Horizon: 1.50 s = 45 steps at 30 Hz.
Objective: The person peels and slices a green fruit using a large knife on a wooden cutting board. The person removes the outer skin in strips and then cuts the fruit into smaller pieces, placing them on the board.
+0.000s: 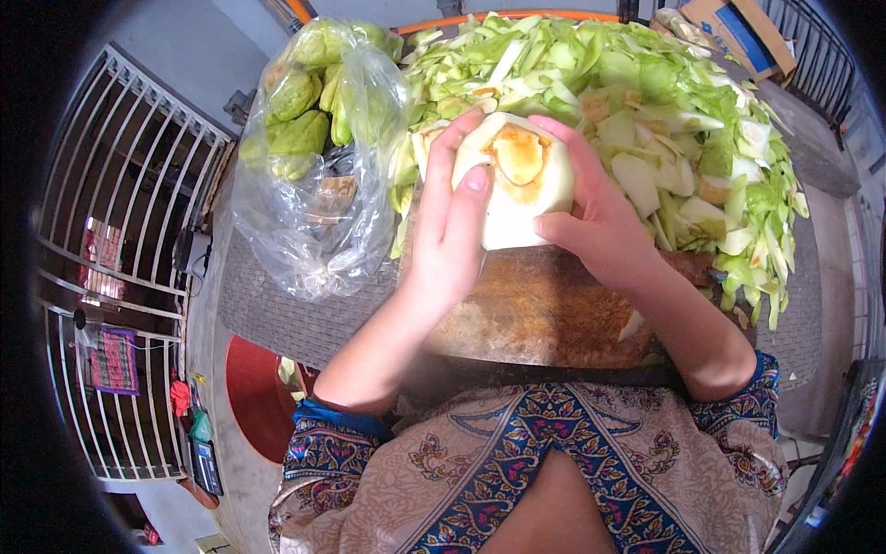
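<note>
At six o'clock, nearest of all, soft printed cloth (406, 466) covers the lap, cream with blue bands. Past it sits a flat brown board (554, 314), rough and stained, maybe wood. Up at one o'clock, over the board, is a big peeled lump (503, 217), pale, smooth and blocky, with a yellow-brown patch on its top. I can't tell if it touches the board. The left hand (448, 226) grasps its left side, thumb pressed on the pale part. The right hand (609, 226) grasps the right side, thumb low and fingers up by the top edge.

The step seems to be holding the lump to look at it or turn it. The next move calls for a firm grip, since the bare flesh may be slippery.

Around the board lies a gray mat (277, 268) with a bumpy weave. At ten o'clock, a thin, crinkly clear bag (318, 268) holds bumpy green fruits (300, 134). Farther, at one to two o'clock, curly green and white peels (637, 78) make a big loose heap. Behind them, at two o'clock, stands a cardboard box (780, 46).
</note>
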Each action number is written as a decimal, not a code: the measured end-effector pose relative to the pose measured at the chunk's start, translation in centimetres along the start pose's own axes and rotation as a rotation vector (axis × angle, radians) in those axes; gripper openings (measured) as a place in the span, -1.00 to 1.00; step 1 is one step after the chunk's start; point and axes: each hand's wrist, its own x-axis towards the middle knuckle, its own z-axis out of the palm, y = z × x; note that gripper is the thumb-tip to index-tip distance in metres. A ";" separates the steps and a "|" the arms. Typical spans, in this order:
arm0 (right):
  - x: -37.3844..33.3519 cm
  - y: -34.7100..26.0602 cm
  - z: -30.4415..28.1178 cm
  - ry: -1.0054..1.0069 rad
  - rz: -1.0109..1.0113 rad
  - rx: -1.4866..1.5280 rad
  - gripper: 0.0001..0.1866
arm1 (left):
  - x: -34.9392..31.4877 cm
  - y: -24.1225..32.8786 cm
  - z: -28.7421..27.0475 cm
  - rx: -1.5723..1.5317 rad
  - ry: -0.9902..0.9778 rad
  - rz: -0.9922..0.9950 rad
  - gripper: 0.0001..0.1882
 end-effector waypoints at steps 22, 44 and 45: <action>0.8 -0.7 -1.4 0.228 0.424 0.334 -0.43 | 0.7 -2.0 -0.3 -0.270 -0.132 -0.244 -0.31; -0.2 -2.7 -3.0 -0.093 0.028 -0.393 -0.74 | 1.1 -1.0 -2.3 0.027 -0.264 0.099 -0.15; -0.1 -2.2 -3.0 -0.075 0.032 -0.358 -0.74 | 1.0 -1.0 -2.3 0.052 -0.263 0.112 -0.16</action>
